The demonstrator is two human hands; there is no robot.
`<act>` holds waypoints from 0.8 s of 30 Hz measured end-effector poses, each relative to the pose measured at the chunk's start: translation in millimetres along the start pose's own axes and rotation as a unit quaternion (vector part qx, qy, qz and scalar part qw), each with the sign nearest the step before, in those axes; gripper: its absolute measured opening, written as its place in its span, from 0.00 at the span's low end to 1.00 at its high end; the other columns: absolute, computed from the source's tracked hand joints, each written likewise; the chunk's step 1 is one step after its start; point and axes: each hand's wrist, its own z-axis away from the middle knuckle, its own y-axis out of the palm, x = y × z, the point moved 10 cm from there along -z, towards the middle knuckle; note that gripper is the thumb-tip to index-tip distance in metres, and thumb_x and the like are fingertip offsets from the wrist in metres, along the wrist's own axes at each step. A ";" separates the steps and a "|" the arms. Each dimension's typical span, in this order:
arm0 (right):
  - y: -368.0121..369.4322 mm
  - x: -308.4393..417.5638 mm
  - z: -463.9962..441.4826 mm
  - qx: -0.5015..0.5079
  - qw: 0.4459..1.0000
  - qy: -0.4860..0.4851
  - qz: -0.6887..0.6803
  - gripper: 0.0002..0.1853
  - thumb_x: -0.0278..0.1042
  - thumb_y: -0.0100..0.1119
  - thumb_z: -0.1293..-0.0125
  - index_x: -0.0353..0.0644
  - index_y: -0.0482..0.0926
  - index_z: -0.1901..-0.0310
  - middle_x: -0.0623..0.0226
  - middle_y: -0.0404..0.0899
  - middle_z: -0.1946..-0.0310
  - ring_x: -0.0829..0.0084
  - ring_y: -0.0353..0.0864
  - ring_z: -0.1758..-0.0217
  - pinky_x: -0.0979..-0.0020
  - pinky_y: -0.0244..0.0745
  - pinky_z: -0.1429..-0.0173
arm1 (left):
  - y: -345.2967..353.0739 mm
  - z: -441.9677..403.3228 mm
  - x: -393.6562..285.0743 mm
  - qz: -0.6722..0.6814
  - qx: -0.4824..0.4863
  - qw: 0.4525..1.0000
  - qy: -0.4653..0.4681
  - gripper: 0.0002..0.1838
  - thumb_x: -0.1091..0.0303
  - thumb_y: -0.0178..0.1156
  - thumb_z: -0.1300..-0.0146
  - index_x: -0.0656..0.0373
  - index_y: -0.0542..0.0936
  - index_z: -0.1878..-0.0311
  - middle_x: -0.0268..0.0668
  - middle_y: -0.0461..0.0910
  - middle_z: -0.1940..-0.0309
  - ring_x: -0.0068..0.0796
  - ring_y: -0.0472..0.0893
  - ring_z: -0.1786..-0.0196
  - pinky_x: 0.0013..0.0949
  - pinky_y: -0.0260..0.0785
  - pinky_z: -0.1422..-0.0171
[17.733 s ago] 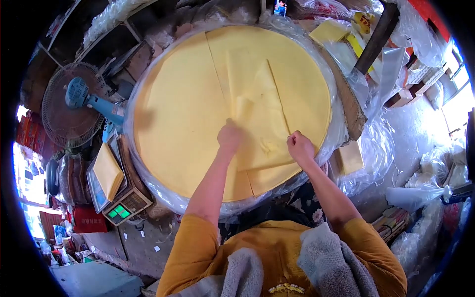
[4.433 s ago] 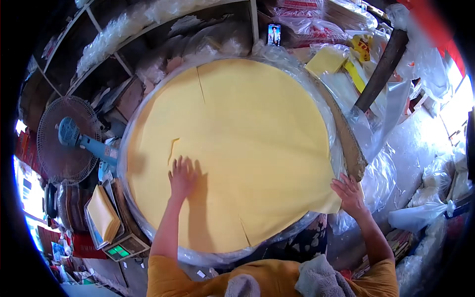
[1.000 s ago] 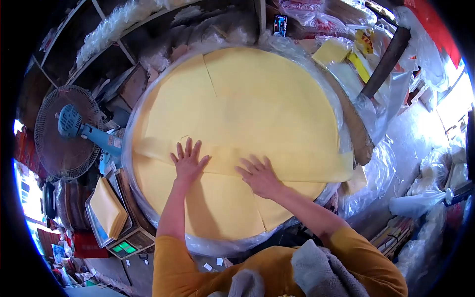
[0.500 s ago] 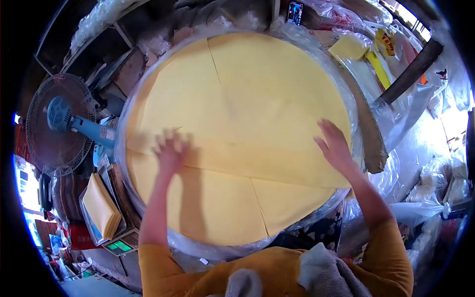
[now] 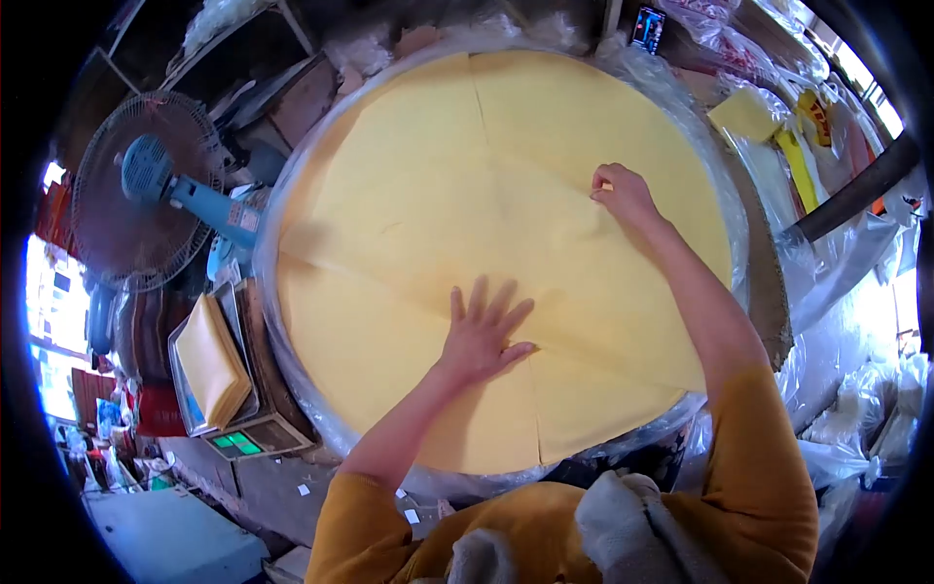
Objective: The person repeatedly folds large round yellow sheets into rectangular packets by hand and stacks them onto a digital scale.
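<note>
A broad layer of thin yellow sheets (image 5: pixel 389 195) covers a large round surface, with seams and creases running across it. My left hand (image 5: pixel 484 336) lies palm down near the middle front, fingers spread on the yellow. Farther away and to the right, my right hand (image 5: pixel 628 198) has its thumb and fingertips pinched together on a yellow sheet. A faint ridge in the sheet runs toward those fingertips. Clear plastic (image 5: pixel 747 224) wraps the round rim beneath the sheets.
A blue fan (image 5: pixel 146 175) stands at the left. Below it, folded yellow sheets (image 5: pixel 212 365) rest on a tray over a scale with a green display (image 5: pixel 236 445). A phone (image 5: pixel 648 29) is at the back. Plastic bags and a dark bar (image 5: pixel 856 190) line the right.
My left hand has moved right and settled flat on the sheets. My right hand has gone farther back, its fingers closing from open to a pinch. The view has shifted slightly.
</note>
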 end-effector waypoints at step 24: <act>68.1 69.1 147.5 0.087 0.984 -0.144 0.061 0.11 0.28 0.51 0.38 0.40 0.69 0.53 0.59 0.68 0.38 0.57 0.61 0.31 0.52 0.52 0.28 | -18.1 -77.3 126.8 -0.082 -0.044 0.980 -0.177 0.36 0.35 0.43 0.36 0.36 0.55 0.28 0.36 0.43 0.24 0.55 0.37 0.24 0.70 0.30 0.29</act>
